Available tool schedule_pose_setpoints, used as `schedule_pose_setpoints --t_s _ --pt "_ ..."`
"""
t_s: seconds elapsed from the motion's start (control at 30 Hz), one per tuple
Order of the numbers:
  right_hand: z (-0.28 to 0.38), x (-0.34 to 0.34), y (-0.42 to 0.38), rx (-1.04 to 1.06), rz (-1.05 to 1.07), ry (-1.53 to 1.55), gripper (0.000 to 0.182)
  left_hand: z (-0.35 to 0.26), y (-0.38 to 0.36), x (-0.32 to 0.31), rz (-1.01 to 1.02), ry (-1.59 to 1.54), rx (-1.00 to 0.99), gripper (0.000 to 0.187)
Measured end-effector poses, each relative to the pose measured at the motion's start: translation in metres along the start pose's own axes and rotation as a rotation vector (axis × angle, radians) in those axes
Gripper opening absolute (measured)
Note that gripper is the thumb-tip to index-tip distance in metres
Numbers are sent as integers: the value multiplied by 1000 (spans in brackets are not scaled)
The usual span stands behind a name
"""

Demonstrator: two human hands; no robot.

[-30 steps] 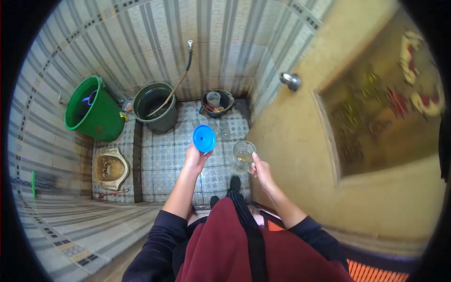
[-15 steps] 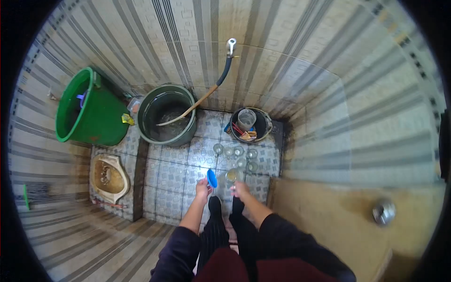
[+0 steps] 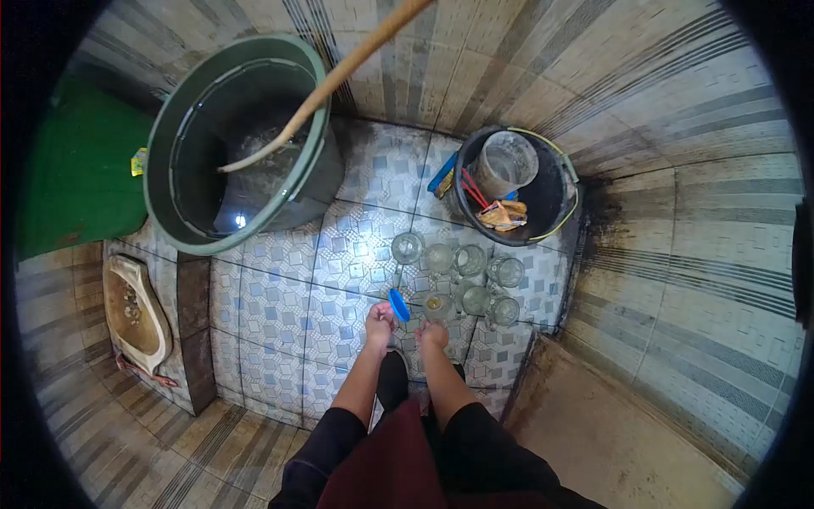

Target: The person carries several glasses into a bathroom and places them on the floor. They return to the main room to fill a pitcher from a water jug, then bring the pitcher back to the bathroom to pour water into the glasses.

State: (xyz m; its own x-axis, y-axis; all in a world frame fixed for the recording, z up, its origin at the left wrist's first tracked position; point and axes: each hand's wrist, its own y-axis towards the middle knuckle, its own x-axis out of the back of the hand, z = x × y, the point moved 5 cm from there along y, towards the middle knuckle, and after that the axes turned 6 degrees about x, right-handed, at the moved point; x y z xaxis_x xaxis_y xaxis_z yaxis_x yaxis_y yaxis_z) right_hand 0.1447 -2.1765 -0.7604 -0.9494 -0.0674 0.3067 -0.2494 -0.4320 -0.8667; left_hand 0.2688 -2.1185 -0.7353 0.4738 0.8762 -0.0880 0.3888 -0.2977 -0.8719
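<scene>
My left hand (image 3: 381, 324) is closed on the edge of a round blue lid (image 3: 399, 305), which is tilted nearly on edge. Close beside it, my right hand (image 3: 432, 336) has its fingers closed at the near side of a glass mug (image 3: 435, 306) with something yellowish in it. The grip itself is partly hidden by the hand. Several clear glass mugs stand on the tiled floor just beyond, among them one mug at the left (image 3: 408, 248) and one at the right (image 3: 506, 271).
A large grey-green tub (image 3: 165, 204) holds water, with a hose (image 3: 339, 75) hanging into it. A black bucket (image 3: 553, 212) contains a plastic scoop (image 3: 509, 161) and packets. A green bin (image 3: 76, 170) and a squat toilet (image 3: 157, 314) are at the left.
The view has dropped closer to the floor, so the tub, bucket and mugs look larger. Both hands still hold the blue lid and the glass mug.
</scene>
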Motion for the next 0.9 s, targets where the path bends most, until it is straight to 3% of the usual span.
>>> schedule_pose_setpoints --t_s 0.07,0.1,0.17,0.2,0.27,0.3,0.37,0.43,0.53,0.6,0.67,0.73,0.8,0.83,0.9 --pt "-8 -1 18 -88 -92 83 19 5 20 -5 8 17 -10 11" --pt "-43 15 62 -90 -96 85 19 8 30 -9 11 20 -6 11" --pt "-90 -10 137 391 100 -641 23 16 48 -14 -21 84 39 13" --pt "-101 -13 148 389 94 -637 23 27 69 -13 -18 100 -48 12" --pt "-106 -10 158 458 -130 -469 22 23 74 -24 -21 106 -82 10" --pt "-71 14 132 459 -134 -466 22 19 78 -29 -30 108 -120 9" --pt "7 -17 58 530 95 -1332 27 29 98 -29 -63 256 -81 10" --pt "24 -17 55 498 107 -1226 28 31 110 -28 -174 470 -199 10" --pt "30 -2 44 377 140 -930 30 35 114 -18 -260 463 -215 13" --pt "5 13 51 316 151 -836 31 16 77 -15 -266 451 -213 14" --pt "-46 31 98 537 61 -477 25 1 45 -2 -291 450 -181 16" --pt "-1 64 51 372 60 -243 22 -24 5 7 -303 437 -217 17" --pt "105 88 -56 578 -30 -212 22 -68 -49 4 -303 446 -265 17" --pt "130 95 -77 585 -30 -208 22 -98 -82 -6 -258 381 -189 16" --pt "189 108 -130 880 -12 -15 22 -166 -155 -32 -55 311 -92 19"
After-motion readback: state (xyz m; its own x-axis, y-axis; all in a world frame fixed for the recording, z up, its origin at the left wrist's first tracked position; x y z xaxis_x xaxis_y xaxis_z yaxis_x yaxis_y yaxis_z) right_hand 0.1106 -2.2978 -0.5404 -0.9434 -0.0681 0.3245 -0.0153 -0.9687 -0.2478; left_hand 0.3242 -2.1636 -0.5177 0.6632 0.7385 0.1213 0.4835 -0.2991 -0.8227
